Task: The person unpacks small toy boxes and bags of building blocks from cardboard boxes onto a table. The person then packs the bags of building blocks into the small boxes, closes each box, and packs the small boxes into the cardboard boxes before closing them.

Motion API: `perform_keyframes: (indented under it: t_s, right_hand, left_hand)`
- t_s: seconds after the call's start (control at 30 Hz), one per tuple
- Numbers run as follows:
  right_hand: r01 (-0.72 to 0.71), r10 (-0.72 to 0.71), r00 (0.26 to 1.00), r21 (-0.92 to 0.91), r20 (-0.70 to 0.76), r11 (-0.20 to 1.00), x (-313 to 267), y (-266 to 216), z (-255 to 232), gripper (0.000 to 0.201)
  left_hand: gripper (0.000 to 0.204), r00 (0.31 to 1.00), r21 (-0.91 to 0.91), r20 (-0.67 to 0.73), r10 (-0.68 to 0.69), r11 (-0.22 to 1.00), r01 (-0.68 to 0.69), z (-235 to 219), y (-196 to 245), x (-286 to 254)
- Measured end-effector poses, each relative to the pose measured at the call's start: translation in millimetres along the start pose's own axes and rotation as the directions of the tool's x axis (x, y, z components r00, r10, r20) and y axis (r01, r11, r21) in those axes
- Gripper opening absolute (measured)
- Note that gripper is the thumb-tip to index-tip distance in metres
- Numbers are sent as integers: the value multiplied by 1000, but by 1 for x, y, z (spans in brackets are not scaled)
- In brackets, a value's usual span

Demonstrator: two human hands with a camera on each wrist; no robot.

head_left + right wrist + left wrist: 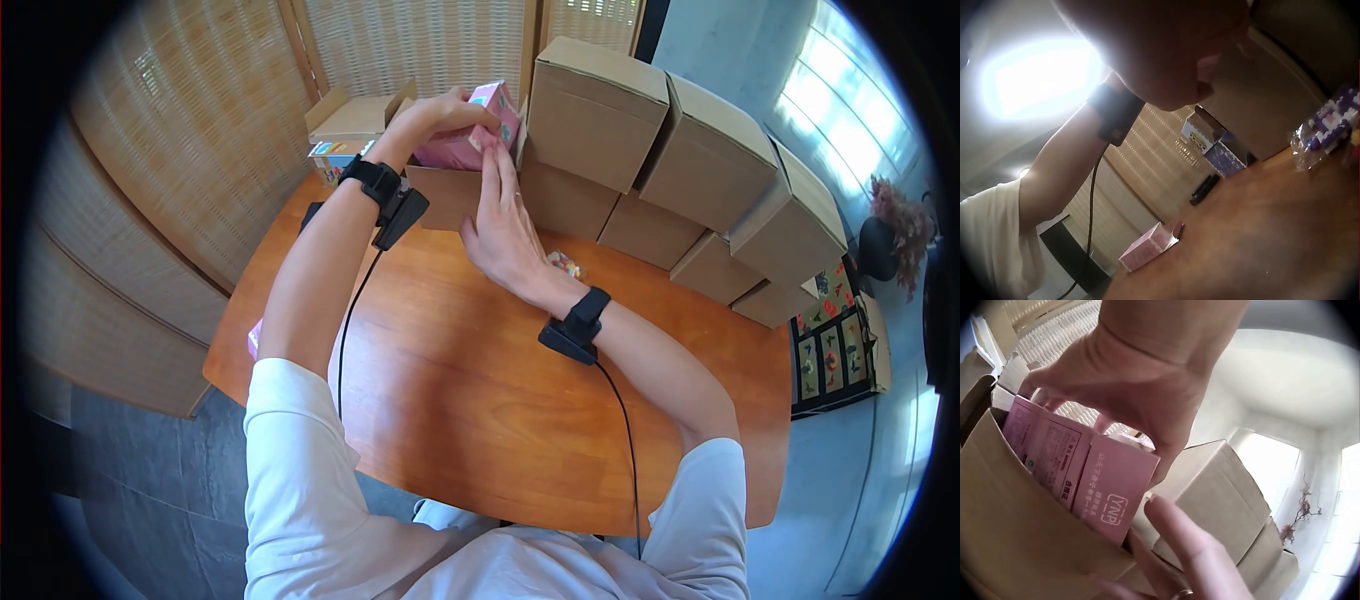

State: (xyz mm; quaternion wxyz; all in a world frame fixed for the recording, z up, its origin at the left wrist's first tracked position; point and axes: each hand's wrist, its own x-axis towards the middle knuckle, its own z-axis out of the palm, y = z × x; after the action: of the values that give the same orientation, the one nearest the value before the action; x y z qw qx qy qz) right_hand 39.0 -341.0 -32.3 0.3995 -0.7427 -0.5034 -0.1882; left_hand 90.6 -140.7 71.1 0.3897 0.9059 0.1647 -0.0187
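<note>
A pink printed box (450, 152) sits partly inside an open cardboard box (447, 195) at the back of the table. My left hand (435, 115) reaches over its top and grips it, thumb at the near end and fingers at the far side in the left wrist view. There the pink box (1116, 487) shows white "YNP" lettering, and the cardboard wall (1016, 506) hides its lower part. My right hand (507, 235) is beside it with long, extended fingers, the fingertips right at the pink box's corner. A ring shows on one right finger.
Closed cardboard boxes (600, 110) stand stacked along the right back. A clear packet of small colourful pieces (1329, 125) lies on the wooden table (480, 400). An open pink carton (1149, 247), a black object (1204, 189) and a blue patterned box (1227, 156) are at the left.
</note>
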Motion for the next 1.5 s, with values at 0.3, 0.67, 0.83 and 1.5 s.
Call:
perform_keyframes:
  t_s: [0.3, 0.67, 0.83, 1.5]
  right_hand:
    - [115, -106, 990, -91, 92, 989, -13, -5, 2, 81]
    - [205, -190, 956, -45, 224, 978, -60, -46, -77, 69]
    - [152, -116, 946, -98, 303, 984, -126, -55, -133, 69]
    - [-533, 549, 758, -150, 352, 832, -318, -70, -274, 58]
  left_hand:
    - [62, 897, 463, -437, -57, 841, 279, 75, -14, 17]
    - [47, 939, 485, -344, 23, 860, 156, 84, -12, 20]
    - [40, 624, 442, -502, 599, 797, -411, 62, -18, -44]
    - [39, 751, 389, -658, 54, 878, 278, -50, -266, -124]
